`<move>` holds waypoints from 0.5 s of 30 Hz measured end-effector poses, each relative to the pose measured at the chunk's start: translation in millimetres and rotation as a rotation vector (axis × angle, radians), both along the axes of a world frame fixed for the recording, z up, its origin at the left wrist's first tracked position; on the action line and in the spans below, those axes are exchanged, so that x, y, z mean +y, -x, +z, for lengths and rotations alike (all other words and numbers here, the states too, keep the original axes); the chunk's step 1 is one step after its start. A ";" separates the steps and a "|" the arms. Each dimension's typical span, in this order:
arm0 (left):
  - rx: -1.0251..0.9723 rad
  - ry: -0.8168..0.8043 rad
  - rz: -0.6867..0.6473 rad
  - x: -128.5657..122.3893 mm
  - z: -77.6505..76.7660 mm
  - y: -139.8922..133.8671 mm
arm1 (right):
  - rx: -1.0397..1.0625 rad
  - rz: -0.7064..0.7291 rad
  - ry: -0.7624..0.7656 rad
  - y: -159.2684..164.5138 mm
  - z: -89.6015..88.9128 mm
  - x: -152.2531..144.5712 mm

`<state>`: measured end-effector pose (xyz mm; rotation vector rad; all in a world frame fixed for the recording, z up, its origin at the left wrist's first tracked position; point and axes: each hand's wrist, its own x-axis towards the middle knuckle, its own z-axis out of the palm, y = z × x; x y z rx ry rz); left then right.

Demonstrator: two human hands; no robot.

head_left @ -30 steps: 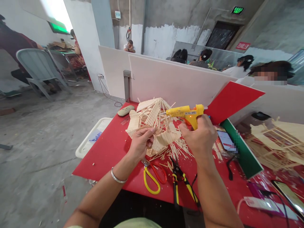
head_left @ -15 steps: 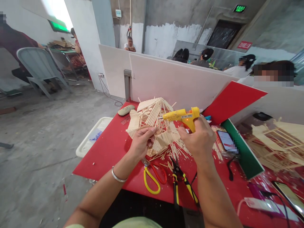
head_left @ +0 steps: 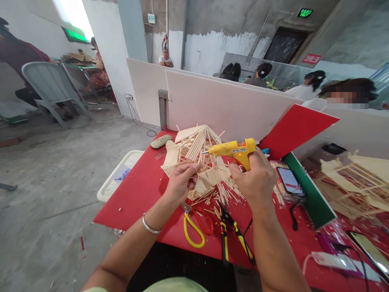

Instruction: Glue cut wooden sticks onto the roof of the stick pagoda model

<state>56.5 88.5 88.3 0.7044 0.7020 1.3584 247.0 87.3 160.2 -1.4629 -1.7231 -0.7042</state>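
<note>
A yellow hot glue gun point(head_left: 231, 150) is gripped in my right hand point(head_left: 257, 172), its orange light lit and its nozzle pointing left. Just below the nozzle, the fingers of my left hand point(head_left: 182, 180) are pinched together. Whatever they hold blends with the sticks behind it. Beyond and beneath both hands stands a model building point(head_left: 197, 144) made of thin wooden sticks, with slanted roof panels. Loose sticks point(head_left: 226, 192) lie to its right. Nearer me are scissors point(head_left: 194, 231) with yellow and red handles and black-and-yellow pliers point(head_left: 227, 227).
The red table point(head_left: 130, 207) carries a glasses case point(head_left: 161, 141), a phone point(head_left: 290, 180) and a white power strip point(head_left: 334, 260). White boards point(head_left: 219, 95) stand along its back. A green board point(head_left: 316, 194) and another stick model point(head_left: 358, 182) are at right. Other people sit beyond.
Both hands and the glue gun stay almost in place. The view shifts very slightly.
</note>
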 end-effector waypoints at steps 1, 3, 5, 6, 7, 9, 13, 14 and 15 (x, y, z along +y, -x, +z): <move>0.003 0.002 0.003 -0.3 0.3 -0.1 | 0.000 -0.002 -0.005 -0.1 0.1 -0.1; 0.012 -0.002 -0.001 -0.8 0.2 -0.2 | 0.007 -0.003 -0.017 -0.2 0.1 -0.2; 0.019 -0.009 -0.011 -1.4 -0.3 -0.2 | 0.009 0.000 -0.036 -0.5 0.2 0.2; 0.023 -0.011 -0.015 -1.6 -0.6 -0.1 | 0.005 0.002 -0.046 -0.6 0.2 0.5; 0.026 -0.010 -0.017 -1.8 -0.9 -0.1 | -0.001 0.004 -0.056 -0.7 0.1 0.8; 0.033 0.000 -0.012 -2.1 -1.4 0.1 | -0.016 0.007 -0.067 -0.8 0.0 1.3; 0.038 0.017 0.005 -2.1 -2.0 0.3 | -0.038 0.012 -0.077 -0.5 -0.7 1.5; 0.037 0.018 0.008 -1.8 -2.2 0.2 | -0.039 0.012 -0.076 -0.5 -0.9 1.3; 0.034 0.017 0.012 -1.5 -2.2 0.2 | -0.037 0.012 -0.075 -0.5 -1.1 1.0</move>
